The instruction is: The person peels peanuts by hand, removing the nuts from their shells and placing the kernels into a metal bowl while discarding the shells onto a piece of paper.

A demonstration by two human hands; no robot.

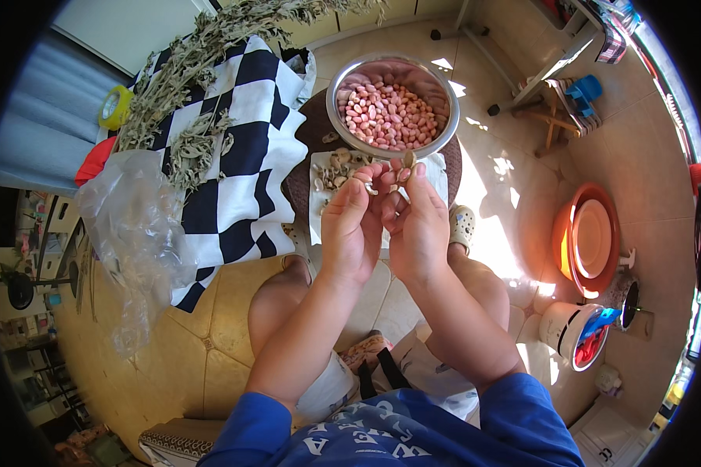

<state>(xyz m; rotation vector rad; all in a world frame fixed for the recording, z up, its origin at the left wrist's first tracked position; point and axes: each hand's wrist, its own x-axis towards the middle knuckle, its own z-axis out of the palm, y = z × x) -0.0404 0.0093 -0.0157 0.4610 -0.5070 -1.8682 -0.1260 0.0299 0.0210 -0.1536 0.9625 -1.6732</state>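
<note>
My left hand [353, 219] holds a pink peanut kernel [362, 176] between thumb and fingers, with a pale bit of shell beside it. Close against it, my right hand [416, 216] grips an opened peanut shell [409, 159] with a kernel showing in it. Both hands are above a white sheet [315, 225] on a round brown stool [295, 175]. Peanut shells [340, 159] lie on the sheet, left of the fingers. Just beyond, a steel bowl [452, 125] holds many shelled peanut kernels [391, 115].
A checkered cloth [239, 198] with dried plants [193, 146], a plastic bag [134, 216] and yellow tape roll [115, 107] is at the left. At the right stand an orange basin [562, 233], a white bucket [555, 327] and a folding stool [555, 119].
</note>
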